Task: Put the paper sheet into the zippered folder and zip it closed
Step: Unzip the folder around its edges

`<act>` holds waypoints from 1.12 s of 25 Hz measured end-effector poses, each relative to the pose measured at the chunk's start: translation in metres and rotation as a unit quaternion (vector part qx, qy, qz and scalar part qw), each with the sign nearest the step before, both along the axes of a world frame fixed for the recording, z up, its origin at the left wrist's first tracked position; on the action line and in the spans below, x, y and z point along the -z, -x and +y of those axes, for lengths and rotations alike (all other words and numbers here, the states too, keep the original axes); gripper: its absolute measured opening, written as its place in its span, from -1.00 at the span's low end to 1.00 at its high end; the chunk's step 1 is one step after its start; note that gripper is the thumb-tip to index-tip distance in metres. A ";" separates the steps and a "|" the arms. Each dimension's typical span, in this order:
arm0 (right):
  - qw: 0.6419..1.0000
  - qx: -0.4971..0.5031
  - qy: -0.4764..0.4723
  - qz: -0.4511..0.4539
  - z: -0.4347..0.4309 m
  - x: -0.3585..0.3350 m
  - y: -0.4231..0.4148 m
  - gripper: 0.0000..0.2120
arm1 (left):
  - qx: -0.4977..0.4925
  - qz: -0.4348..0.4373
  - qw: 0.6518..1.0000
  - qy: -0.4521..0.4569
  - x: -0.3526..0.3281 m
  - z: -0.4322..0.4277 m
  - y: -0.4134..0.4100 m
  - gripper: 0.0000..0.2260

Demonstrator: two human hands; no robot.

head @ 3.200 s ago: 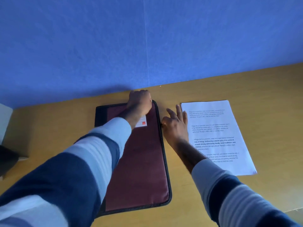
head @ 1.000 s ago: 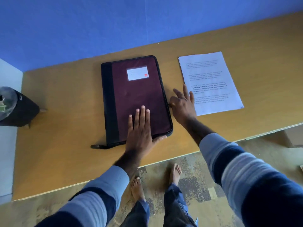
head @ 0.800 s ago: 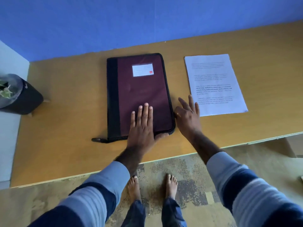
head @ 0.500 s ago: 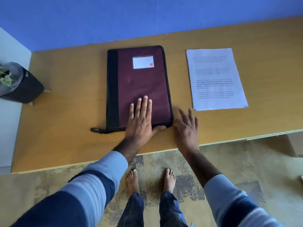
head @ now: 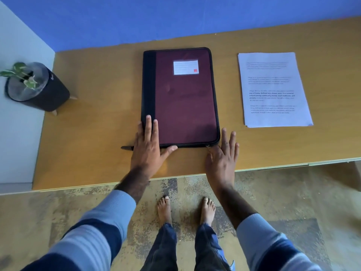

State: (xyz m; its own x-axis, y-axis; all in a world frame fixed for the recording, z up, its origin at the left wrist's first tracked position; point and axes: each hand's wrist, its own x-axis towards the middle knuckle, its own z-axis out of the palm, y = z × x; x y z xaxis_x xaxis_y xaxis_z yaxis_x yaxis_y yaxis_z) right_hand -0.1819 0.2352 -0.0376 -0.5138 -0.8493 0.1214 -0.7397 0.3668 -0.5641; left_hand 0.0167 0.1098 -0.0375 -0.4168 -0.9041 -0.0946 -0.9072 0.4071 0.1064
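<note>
The maroon zippered folder (head: 185,98) with a black spine lies flat on the wooden table (head: 97,133), cover down. My left hand (head: 148,145) rests flat on its near-left corner, fingers apart, thumb along the near edge. My right hand (head: 222,155) sits at the near-right corner. Its thumb and forefinger side meet at the small metal zipper pull (head: 208,146), and the other fingers are stretched out. The printed paper sheet (head: 273,89) lies on the table to the right of the folder, apart from it.
A black zipper tail (head: 127,147) sticks out left of the folder's near edge. A dark pot with a small plant (head: 37,89) stands at the table's left end. The blue wall runs behind the table. My bare feet stand below the near table edge (head: 175,178).
My right hand has slid down the folder's right edge to its near-right corner. My left hand has shifted from the cover's near middle to the near-left corner.
</note>
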 end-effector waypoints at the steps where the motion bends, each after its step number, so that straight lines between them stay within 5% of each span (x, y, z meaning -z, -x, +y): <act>1: 1.000 0.000 0.007 0.003 -0.001 0.002 -0.008 -0.87 | 0.001 0.005 1.000 -0.001 0.000 0.001 0.002 0.00; 10: 0.999 -0.053 -0.004 -0.009 -0.020 0.010 -0.048 -0.91 | -0.015 0.074 0.997 0.021 -0.004 0.017 0.003 -0.15; 14: 0.992 -0.100 0.027 0.072 -0.008 0.011 0.008 -0.51 | -0.034 0.169 0.978 0.121 0.003 0.056 0.020 -0.46; 19: 0.975 -0.140 -0.073 0.158 -0.028 0.007 0.075 -0.03 | -0.110 0.177 0.972 0.112 0.001 0.076 0.054 -0.61; 28: 0.939 -0.274 -0.043 0.203 -0.039 0.006 0.087 -0.37 | -0.223 0.193 0.954 0.053 0.011 0.094 0.072 -0.70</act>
